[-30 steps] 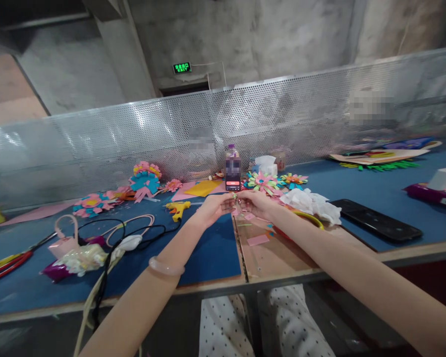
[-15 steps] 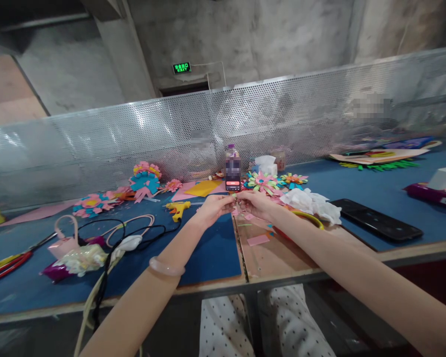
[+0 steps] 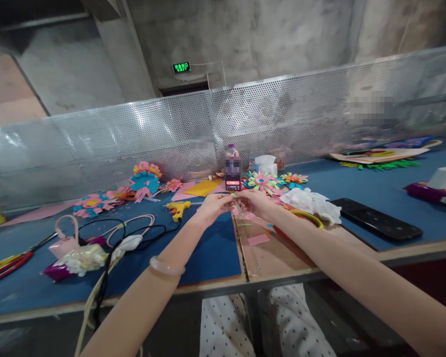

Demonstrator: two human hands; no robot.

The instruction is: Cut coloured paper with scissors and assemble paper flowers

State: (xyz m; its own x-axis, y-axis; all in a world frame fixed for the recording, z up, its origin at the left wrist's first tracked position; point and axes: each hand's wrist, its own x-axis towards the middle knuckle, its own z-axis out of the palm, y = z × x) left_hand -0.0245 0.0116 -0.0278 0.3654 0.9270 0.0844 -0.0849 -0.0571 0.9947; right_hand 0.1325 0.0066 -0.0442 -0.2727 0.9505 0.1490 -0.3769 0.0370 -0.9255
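Observation:
My left hand (image 3: 214, 208) and my right hand (image 3: 257, 202) meet above the middle of the table, fingertips pinched close together. Between them is a small light-green paper piece (image 3: 234, 196), mostly covered by the fingers, so its shape is unclear. Pink paper scraps (image 3: 258, 240) lie on the bare wooden board below my right hand. Left of my left hand rests a yellow glue gun (image 3: 178, 209) with a black cord. Just beyond the hands a phone (image 3: 233, 174) stands upright against a purple-capped bottle (image 3: 231, 148).
Paper flowers (image 3: 144, 181) lie at the back left, more paper flowers (image 3: 263, 182) behind my right hand. Crumpled tissue (image 3: 314, 204) and a black phone (image 3: 375, 219) are on the right. Cords and a pink bag (image 3: 64, 248) occupy the left. A perforated metal screen (image 3: 163, 129) closes the back.
Both hands stay almost in place, with only slight finger movement around the small green piece. The surrounding things have not visibly moved.

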